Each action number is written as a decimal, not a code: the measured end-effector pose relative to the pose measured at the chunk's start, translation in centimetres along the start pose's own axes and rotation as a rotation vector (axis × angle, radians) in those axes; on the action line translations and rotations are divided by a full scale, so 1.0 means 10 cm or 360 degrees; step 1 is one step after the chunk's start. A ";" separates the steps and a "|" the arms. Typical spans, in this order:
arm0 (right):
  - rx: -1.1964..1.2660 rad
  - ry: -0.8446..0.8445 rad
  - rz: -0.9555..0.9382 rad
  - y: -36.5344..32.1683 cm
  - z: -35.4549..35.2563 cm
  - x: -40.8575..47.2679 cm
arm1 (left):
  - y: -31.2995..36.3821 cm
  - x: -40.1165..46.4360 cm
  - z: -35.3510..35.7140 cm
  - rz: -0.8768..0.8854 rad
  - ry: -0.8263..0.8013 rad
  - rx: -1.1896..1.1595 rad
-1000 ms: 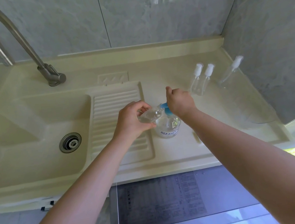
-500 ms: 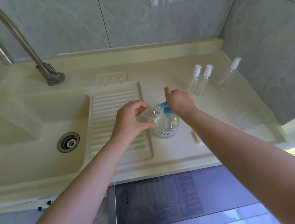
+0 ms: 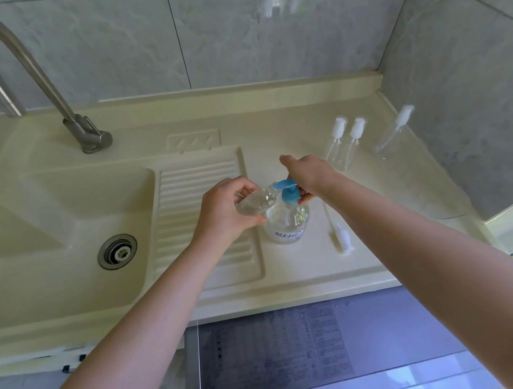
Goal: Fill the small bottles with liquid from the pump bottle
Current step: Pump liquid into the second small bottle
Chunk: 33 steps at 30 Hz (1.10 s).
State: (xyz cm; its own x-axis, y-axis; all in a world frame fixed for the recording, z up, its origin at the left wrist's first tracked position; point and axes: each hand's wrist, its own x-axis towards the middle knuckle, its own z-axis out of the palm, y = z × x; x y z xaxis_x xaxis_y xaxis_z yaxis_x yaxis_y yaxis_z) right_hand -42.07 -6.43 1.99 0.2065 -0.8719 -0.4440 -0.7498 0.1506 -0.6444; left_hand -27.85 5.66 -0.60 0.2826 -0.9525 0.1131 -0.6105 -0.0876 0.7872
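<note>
Under the blue spout, left hand (image 3: 223, 213) grips small bottle (image 3: 254, 201); right hand (image 3: 309, 176) presses pump bottle (image 3: 287, 219).

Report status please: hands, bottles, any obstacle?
Left hand holds small bottle at blue nozzle. Right hand on pump bottle head. Loose spray cap beside, no obstacle.

Brushed metal tap (image 3: 24, 77), glossy cream sink (image 3: 58, 218), clear plastic pump bottle (image 3: 287, 222), glossy wall tiles (image 3: 261, 32)
</note>
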 end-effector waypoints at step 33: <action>-0.0501 0.0317 -0.0305 0.05 0.16 0.02 | -0.02 0.02 0.02 -0.0032 -0.0036 0.0052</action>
State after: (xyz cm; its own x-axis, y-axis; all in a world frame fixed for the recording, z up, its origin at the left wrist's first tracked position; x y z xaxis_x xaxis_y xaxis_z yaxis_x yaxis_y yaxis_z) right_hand -41.40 -5.75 0.57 0.2588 -0.9479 -0.1857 -0.8715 -0.1463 -0.4681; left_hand -27.84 5.47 -0.90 0.2781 -0.9569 0.0835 -0.6290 -0.1157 0.7687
